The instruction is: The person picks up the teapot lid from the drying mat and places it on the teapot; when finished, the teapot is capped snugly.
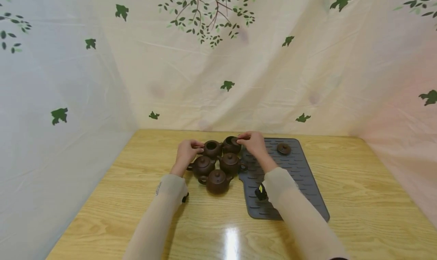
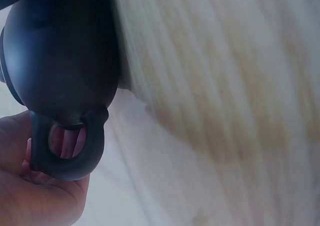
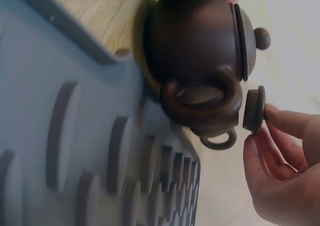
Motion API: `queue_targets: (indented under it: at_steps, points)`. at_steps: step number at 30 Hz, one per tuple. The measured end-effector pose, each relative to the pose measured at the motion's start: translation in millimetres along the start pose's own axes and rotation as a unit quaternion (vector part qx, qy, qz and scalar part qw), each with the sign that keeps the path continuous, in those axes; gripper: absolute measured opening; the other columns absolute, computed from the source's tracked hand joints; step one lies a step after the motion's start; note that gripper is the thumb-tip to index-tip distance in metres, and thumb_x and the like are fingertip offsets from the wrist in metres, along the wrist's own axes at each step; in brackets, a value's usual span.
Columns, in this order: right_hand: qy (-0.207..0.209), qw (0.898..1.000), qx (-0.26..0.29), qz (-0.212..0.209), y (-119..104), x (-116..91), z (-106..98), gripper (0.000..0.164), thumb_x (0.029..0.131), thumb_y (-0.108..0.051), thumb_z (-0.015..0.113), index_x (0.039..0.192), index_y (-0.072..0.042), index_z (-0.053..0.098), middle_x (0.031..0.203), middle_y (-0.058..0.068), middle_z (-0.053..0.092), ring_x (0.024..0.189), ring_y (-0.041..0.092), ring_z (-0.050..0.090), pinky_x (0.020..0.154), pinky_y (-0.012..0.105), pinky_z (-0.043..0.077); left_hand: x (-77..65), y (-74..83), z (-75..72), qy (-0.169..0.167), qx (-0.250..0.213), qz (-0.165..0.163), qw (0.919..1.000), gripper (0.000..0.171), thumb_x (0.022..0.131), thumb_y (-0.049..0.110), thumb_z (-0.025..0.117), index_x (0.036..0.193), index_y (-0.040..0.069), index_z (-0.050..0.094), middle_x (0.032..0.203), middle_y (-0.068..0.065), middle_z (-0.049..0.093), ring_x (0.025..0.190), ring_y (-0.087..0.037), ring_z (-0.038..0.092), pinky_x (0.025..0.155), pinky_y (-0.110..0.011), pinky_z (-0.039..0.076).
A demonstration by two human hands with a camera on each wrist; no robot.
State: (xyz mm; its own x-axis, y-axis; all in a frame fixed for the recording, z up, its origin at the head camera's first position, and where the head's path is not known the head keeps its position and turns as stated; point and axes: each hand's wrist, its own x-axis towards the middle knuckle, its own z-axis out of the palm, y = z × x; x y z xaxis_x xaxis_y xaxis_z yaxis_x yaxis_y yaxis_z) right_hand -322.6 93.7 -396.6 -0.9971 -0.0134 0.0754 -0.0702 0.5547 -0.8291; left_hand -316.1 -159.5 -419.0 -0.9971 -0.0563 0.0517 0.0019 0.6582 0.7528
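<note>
Several dark brown teapots stand close together. My left hand (image 1: 187, 153) pinches the left side of the lidless back-left teapot (image 1: 212, 149); its handle is hidden behind my fingers. In the left wrist view, the lidded left teapot (image 2: 65, 55) blocks part of that hand. My right hand (image 1: 252, 141) pinches a small teapot lid (image 3: 255, 109) by its knob. The lid is tilted at the opening of the back-right teapot (image 1: 231, 145). Three lidded teapots stand nearer me: the left one, a right one (image 1: 229, 163) and a front one (image 1: 217, 182).
A dark grey ridged mat (image 1: 290, 184) lies to the right, under my right forearm. Another teapot lid (image 1: 283, 148) rests near its far edge. The wooden table (image 1: 119, 203) ends at a leaf-patterned curtain (image 1: 191, 100).
</note>
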Motion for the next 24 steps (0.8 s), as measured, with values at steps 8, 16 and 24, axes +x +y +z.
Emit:
queue_targets:
  at_steps: [8, 16, 24]
  points:
    - [-0.006, 1.000, 0.007, -0.009, -12, 2, 14, 0.021, 0.092, -0.016, 0.071, 0.110, -0.005, 0.074, 0.117, 0.016, 0.072, 0.108, 0.032, 0.066, 0.093, 0.045, 0.054, 4.3, -1.7, 1.2, 0.001, 0.004, -0.001, 1.0000, 0.014, 0.089, 0.012, 0.075, 0.103, 0.009, 0.078, 0.107, -0.012, 0.076, 0.100, -0.028, 0.071, 0.090, -0.042, 0.056]
    - [0.000, 1.000, 0.007, -0.026, -23, 5, 32, 0.018, 0.090, -0.015, 0.073, 0.106, -0.005, 0.076, 0.110, 0.014, 0.075, 0.101, 0.029, 0.069, 0.088, 0.041, 0.056, 3.6, -0.6, -0.3, 0.000, 0.005, 0.002, 1.0000, 0.015, 0.090, 0.011, 0.074, 0.103, 0.008, 0.078, 0.109, -0.012, 0.076, 0.100, -0.029, 0.071, 0.089, -0.043, 0.056]
    - [-0.008, 0.999, 0.011, -0.031, -31, 5, 47, 0.017, 0.090, -0.016, 0.074, 0.104, -0.006, 0.076, 0.106, 0.013, 0.075, 0.100, 0.028, 0.069, 0.087, 0.040, 0.055, 3.2, 1.1, -0.3, -0.003, 0.006, -0.002, 1.0000, 0.015, 0.090, 0.011, 0.074, 0.103, 0.008, 0.078, 0.109, -0.012, 0.076, 0.101, -0.029, 0.071, 0.089, -0.042, 0.057]
